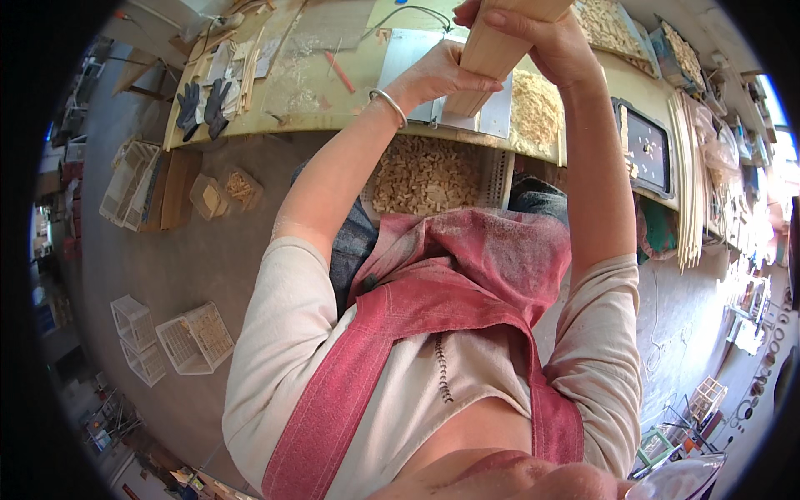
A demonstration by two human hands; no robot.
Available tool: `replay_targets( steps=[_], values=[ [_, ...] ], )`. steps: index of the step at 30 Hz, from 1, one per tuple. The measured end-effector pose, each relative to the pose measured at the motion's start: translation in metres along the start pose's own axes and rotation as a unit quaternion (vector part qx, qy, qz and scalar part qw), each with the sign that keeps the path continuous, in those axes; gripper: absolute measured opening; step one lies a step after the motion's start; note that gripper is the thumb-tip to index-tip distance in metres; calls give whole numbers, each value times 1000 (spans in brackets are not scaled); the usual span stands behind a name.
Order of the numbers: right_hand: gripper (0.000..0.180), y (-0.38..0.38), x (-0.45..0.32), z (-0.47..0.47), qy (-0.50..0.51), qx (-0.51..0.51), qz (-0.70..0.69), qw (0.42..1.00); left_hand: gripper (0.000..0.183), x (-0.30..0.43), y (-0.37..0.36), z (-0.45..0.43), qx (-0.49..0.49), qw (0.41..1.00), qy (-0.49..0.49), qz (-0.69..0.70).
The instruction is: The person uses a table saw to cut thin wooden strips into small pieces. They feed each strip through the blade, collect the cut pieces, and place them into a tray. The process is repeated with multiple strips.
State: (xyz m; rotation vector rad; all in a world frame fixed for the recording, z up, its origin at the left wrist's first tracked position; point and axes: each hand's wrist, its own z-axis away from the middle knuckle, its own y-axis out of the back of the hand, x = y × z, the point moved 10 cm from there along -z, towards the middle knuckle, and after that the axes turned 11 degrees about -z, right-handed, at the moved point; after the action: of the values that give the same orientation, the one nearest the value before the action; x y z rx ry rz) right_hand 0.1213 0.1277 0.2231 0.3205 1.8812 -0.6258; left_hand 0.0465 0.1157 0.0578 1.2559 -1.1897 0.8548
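Both my hands grip a pale wooden block [509, 44], which is held tilted above a flat metal plate [497, 119] on the workbench. My left hand [437, 72] wraps the block's near left side, with a bangle on that wrist. On the block's right side is my right hand [559, 47], its thumb lying across the upper face. The block's far end runs out of the picture. A heap of sawdust [536, 112] lies against the plate's right side. Below the bench edge, a white plastic crate [504, 181] holds many small wood pieces [425, 178].
A red stick-like tool [339, 72], dark gloves [215, 109] and thin wood strips [251, 78] lie on the bench [300, 100] at left. At right are a black tray [650, 150], long wood strips [685, 187] and a tray of wood pieces [609, 28]. Crates [197, 337] stand on the floor.
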Motion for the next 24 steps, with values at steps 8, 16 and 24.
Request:
replay_targets(
  steps=[8,16,24],
  values=[
    [37,-4,18,0,20,-10,0,1000,33,-13,9,13,32,999,16,-22],
    [30,14,3,14,54,100,-1,993,52,4,-2,12,37,998,-17,40],
    [23,158,14,119,189,325,-208,903,96,16,-93,48,274,868,-89,-404]
  ],
)
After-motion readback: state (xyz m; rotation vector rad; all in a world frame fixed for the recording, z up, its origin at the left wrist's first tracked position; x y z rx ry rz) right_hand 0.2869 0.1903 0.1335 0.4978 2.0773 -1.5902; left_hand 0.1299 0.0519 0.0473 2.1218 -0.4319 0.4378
